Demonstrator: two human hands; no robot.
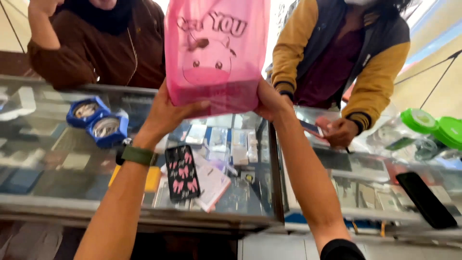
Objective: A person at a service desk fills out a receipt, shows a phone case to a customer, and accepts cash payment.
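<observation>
A pink plastic bag with a cartoon cow face printed on it hangs upright above a glass display counter. My left hand cups its lower left corner from underneath. My right hand grips its lower right side. Both arms reach forward over the counter, and a dark green watch band sits on my left wrist. Something with weight fills the bag's bottom; its contents are hidden.
Two people stand behind the counter, one in brown, one in a yellow-sleeved jacket whose hand rests on a phone. On the glass lie a black phone with pink bows, a paper booklet, blue round cases, another black phone, and green lids.
</observation>
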